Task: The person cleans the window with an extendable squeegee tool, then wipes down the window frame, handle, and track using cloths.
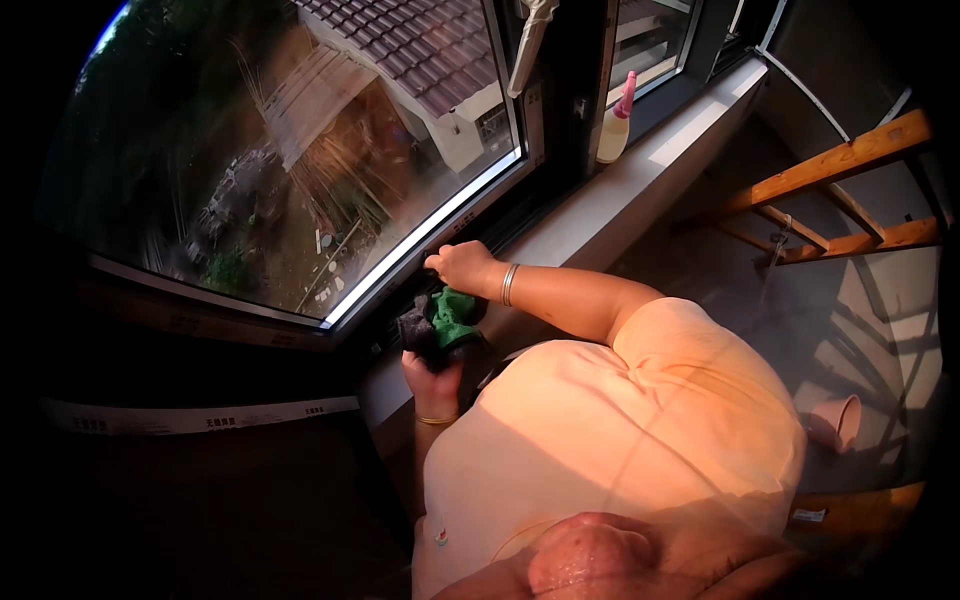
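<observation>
My left hand (432, 382), with a thin gold bangle at the wrist, is closed on a bunched dark grey and green cloth (453, 312) over the sill. Part of its fingers is hidden behind the cloth. Just beyond, my right hand (466, 266), wearing silver bangles, has its fingers curled in at the lower rail of the window frame (430, 262). Whatever those fingers pinch, if anything, is too dark to make out. The large window pane (330, 160) lies in front of both hands.
A spray bottle (615, 128) with a pink top stands on the sill (650, 165) to the right. A wooden ladder (840, 170) and a pink bucket (838, 422) are at the right side. A white handle (530, 45) hangs at the frame's top.
</observation>
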Action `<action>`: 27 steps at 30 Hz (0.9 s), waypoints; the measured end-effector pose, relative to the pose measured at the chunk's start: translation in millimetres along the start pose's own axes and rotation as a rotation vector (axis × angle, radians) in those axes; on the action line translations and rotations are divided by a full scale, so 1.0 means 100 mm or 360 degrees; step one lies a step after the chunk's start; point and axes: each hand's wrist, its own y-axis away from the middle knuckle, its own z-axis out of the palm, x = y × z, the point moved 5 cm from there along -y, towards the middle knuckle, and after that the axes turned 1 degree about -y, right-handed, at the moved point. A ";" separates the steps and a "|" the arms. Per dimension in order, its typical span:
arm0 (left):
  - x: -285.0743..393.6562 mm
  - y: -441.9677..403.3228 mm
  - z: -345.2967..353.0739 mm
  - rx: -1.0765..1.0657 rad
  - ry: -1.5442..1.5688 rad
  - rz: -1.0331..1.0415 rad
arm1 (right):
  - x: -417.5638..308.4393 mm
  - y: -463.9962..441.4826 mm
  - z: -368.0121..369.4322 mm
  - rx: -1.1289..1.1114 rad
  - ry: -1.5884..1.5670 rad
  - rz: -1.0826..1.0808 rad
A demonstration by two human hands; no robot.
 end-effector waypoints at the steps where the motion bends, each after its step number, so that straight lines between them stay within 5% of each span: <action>1: -0.09 -0.09 0.10 -0.0022 -0.0067 -0.0088 | 0.19 0.11 -0.12 0.0083 -0.0091 0.0137; 7: -0.62 -0.64 0.56 -0.0167 -0.0134 -0.0522 | 1.70 0.68 -0.42 0.1103 -0.1148 0.1133; 10: -0.88 -0.89 0.76 -0.0274 -0.0204 -0.0687 | 1.97 0.76 -0.68 0.1493 -0.1261 0.1103; 15: -1.23 -1.27 0.83 -0.0253 -0.0312 -0.0767 | 2.26 0.56 -0.61 0.1011 -0.1506 0.1662; 18: -1.31 -1.29 0.92 -0.0072 -0.0479 -0.0786 | 2.78 0.12 -0.19 0.1038 -0.1653 0.1716; 21: -1.28 -1.33 0.98 -0.0180 -0.0448 -0.0792 | 2.41 0.28 -0.77 0.0754 -0.2074 0.1679; 27: -1.18 -1.28 1.37 -0.0392 -0.0449 -0.0591 | 1.98 0.19 -1.49 0.1242 -0.1486 0.1363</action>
